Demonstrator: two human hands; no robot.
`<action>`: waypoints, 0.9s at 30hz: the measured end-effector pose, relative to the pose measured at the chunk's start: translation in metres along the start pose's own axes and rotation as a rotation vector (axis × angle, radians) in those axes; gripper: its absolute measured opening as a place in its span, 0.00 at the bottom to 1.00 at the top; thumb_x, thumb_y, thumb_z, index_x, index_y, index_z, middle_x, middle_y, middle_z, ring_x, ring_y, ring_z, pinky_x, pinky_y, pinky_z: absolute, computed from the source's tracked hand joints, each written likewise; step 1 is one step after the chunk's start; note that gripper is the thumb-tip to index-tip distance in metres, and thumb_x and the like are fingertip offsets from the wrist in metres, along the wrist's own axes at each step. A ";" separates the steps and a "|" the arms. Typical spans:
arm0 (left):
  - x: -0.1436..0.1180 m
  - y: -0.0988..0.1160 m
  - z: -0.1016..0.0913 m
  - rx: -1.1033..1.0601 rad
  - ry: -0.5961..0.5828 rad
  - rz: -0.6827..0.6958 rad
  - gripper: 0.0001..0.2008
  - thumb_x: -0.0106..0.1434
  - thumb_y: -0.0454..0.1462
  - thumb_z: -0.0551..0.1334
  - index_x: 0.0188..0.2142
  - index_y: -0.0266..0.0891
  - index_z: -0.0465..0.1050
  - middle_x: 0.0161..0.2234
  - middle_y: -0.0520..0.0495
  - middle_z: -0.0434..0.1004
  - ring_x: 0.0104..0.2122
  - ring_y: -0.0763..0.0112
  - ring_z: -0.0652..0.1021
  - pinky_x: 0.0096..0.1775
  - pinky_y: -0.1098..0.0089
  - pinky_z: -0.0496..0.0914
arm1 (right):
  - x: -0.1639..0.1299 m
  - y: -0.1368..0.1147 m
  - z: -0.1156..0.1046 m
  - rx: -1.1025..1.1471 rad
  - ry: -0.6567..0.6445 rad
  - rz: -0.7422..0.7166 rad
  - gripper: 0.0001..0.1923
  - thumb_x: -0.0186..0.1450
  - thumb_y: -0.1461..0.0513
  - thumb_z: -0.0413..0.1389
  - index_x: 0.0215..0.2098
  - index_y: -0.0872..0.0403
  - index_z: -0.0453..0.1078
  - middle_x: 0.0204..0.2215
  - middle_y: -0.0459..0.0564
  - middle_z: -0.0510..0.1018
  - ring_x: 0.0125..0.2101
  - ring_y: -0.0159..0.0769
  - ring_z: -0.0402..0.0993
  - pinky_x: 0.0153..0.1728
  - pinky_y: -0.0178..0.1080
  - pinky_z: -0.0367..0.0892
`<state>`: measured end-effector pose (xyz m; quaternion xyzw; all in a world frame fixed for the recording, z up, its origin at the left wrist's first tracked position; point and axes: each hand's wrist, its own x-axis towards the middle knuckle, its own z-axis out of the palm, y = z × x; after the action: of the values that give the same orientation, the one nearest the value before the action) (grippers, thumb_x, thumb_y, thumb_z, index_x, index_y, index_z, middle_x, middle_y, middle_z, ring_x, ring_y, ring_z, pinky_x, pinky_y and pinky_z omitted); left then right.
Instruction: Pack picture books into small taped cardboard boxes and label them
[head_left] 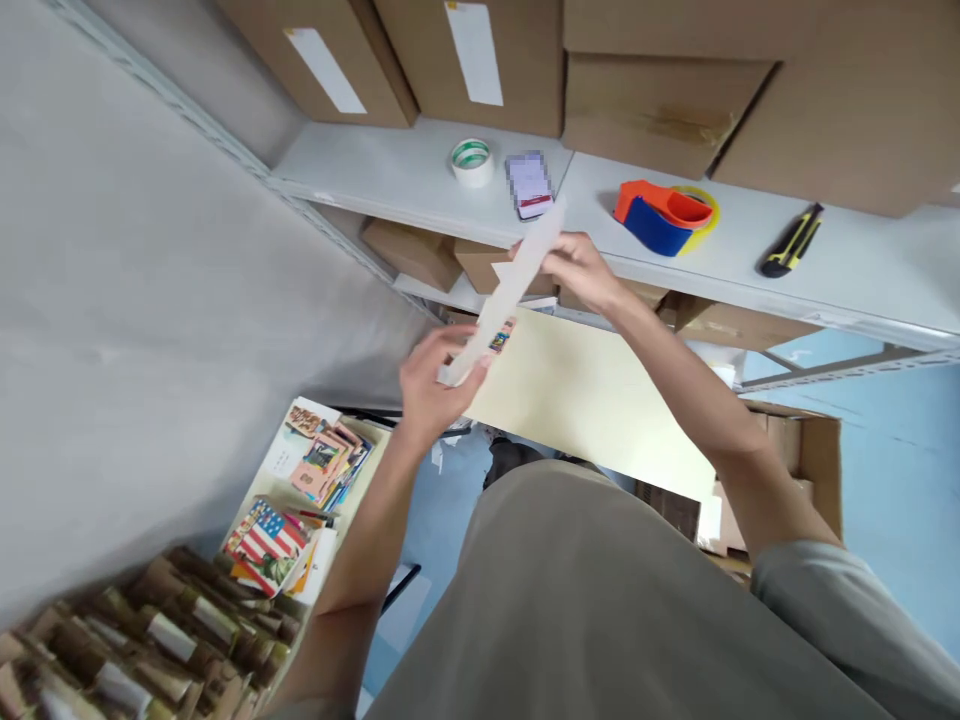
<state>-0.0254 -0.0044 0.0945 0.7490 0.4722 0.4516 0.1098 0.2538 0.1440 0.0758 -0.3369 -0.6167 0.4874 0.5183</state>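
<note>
1. Paper strip (517, 280), long and white, is held in the middle of the frame, tilted from lower left to upper right; a small colourful print shows near its lower end.
2. The left hand (431, 385) grasps the lower end of the strip, with the fingers curled around it and the thumb on top.
3. The right hand (581, 270) pinches the upper part of the strip between the fingers, just in front of the shelf edge.
4. In the lower left of the frame lie cardboard tubes (142, 640), and just above them are stacks of colourful cards (300, 500), one with a flag pattern.
5. A pale yellow sheet (592, 400) lies behind the hands, in the centre.
6. On the white shelf (390, 170) in the upper part of the frame stand a tape roll (472, 162), an orange and blue tape dispenser (664, 215) and a yellow and black cutter (791, 240).
7. Brown boxes (660, 100) fill the top of the frame behind them.
</note>
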 end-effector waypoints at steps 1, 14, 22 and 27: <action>-0.006 0.006 0.018 -0.012 -0.055 0.051 0.16 0.75 0.51 0.73 0.48 0.42 0.81 0.45 0.43 0.89 0.43 0.61 0.89 0.45 0.66 0.85 | -0.020 0.002 -0.019 0.020 0.017 0.060 0.17 0.70 0.45 0.71 0.43 0.49 0.84 0.46 0.47 0.90 0.55 0.47 0.87 0.64 0.53 0.81; -0.103 0.042 0.245 -0.080 -0.983 0.086 0.08 0.75 0.30 0.66 0.48 0.44 0.81 0.62 0.43 0.86 0.57 0.61 0.87 0.48 0.66 0.80 | -0.310 0.046 -0.118 -0.131 0.599 0.779 0.32 0.67 0.33 0.70 0.47 0.50 0.81 0.50 0.61 0.91 0.54 0.54 0.89 0.58 0.55 0.84; -0.131 -0.031 0.232 0.032 -1.077 -0.177 0.29 0.76 0.49 0.70 0.69 0.37 0.77 0.75 0.29 0.74 0.75 0.44 0.73 0.77 0.51 0.66 | -0.375 0.126 -0.108 -0.353 0.860 1.108 0.12 0.68 0.55 0.70 0.35 0.53 0.76 0.36 0.57 0.89 0.34 0.39 0.87 0.41 0.40 0.84; -0.130 -0.137 0.165 0.482 -1.018 -0.505 0.46 0.75 0.51 0.68 0.83 0.33 0.58 0.87 0.23 0.44 0.85 0.33 0.53 0.79 0.39 0.58 | -0.388 0.156 -0.108 -0.442 0.859 1.221 0.08 0.67 0.58 0.66 0.36 0.55 0.79 0.38 0.60 0.90 0.37 0.41 0.87 0.43 0.40 0.81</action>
<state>0.0008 0.0064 -0.1552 0.7394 0.6121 -0.1217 0.2525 0.4357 -0.1393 -0.1942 -0.8717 -0.1498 0.3788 0.2724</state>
